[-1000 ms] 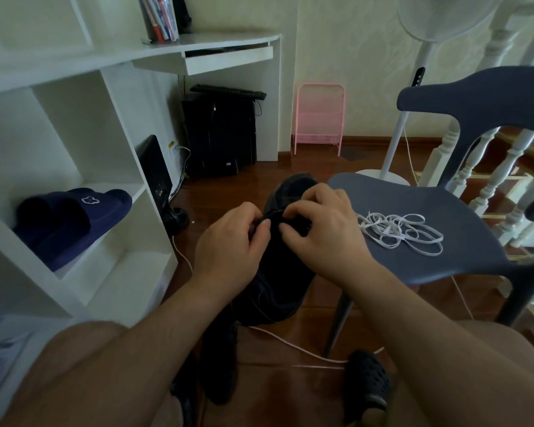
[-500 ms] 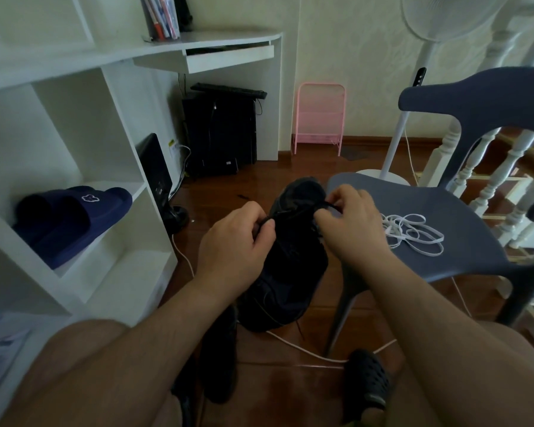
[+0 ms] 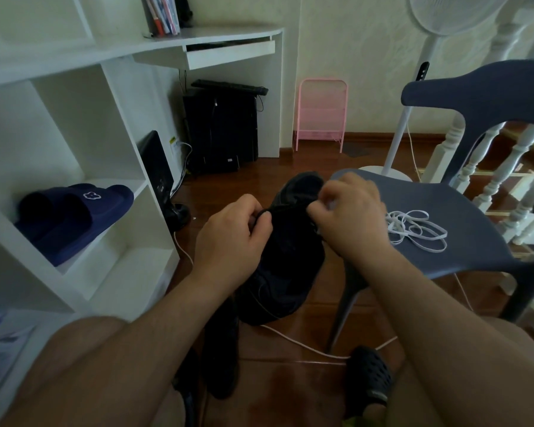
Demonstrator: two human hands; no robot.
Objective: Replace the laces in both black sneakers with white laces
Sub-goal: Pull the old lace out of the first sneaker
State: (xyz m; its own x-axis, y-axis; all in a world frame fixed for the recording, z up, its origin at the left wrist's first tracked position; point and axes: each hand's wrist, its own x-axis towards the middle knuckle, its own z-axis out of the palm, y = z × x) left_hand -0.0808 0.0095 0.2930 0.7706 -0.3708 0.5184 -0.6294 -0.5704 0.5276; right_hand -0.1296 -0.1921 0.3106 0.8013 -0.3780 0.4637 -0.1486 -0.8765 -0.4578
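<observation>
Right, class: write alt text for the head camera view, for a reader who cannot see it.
Both hands, left hand and right hand, pinch the black lace on a black sneaker held over the floor. Loose white laces lie on the grey chair alongside.

No words, brand names or numbers can be read anywhere. The one sign is a small white flower-shaped emblem (image 3: 92,195) on the strap of the navy slide sandals (image 3: 74,217) on the white shelf (image 3: 117,241) (an outline only, no lettering). The spines of the books (image 3: 164,13) on the desk are too blurred to make out.
</observation>
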